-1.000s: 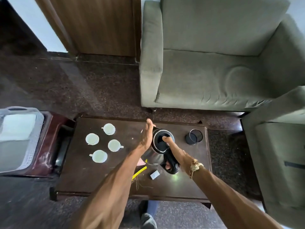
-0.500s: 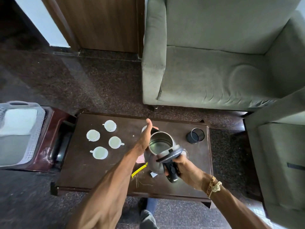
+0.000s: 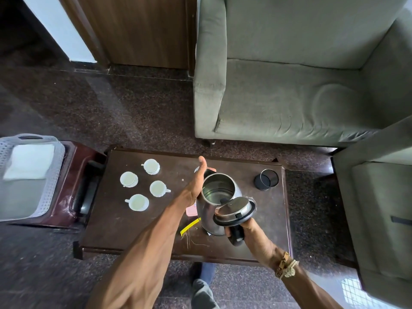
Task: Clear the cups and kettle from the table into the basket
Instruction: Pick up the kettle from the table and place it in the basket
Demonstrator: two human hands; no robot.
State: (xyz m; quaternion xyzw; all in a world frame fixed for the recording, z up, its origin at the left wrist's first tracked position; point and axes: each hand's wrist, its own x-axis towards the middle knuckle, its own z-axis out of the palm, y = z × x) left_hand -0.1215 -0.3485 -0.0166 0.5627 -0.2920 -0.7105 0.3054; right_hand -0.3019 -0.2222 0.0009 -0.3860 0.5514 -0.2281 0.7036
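Observation:
A steel kettle (image 3: 219, 190) stands near the middle of the dark wooden table (image 3: 124, 228), its hinged lid (image 3: 234, 210) swung open toward me. My right hand (image 3: 252, 233) grips the kettle's black handle. My left hand (image 3: 198, 179) lies flat against the kettle's left side, fingers straight and thumb up. Several white cups on saucers sit on the table's left half, among them a far one (image 3: 151, 166) and a near one (image 3: 138, 202). A grey perforated basket (image 3: 51, 175) with a white cloth inside stands at the left on a red stool.
A black mesh holder (image 3: 266, 179) sits at the table's far right. A yellow strip (image 3: 189, 226) and a pink item (image 3: 191, 211) lie by the kettle. A grey sofa (image 3: 278, 97) stands behind the table and an armchair (image 3: 379, 197) to its right.
My right hand moved from the lid's top down to the handle, and the lid swung open. My left hand stayed flat against the kettle's side.

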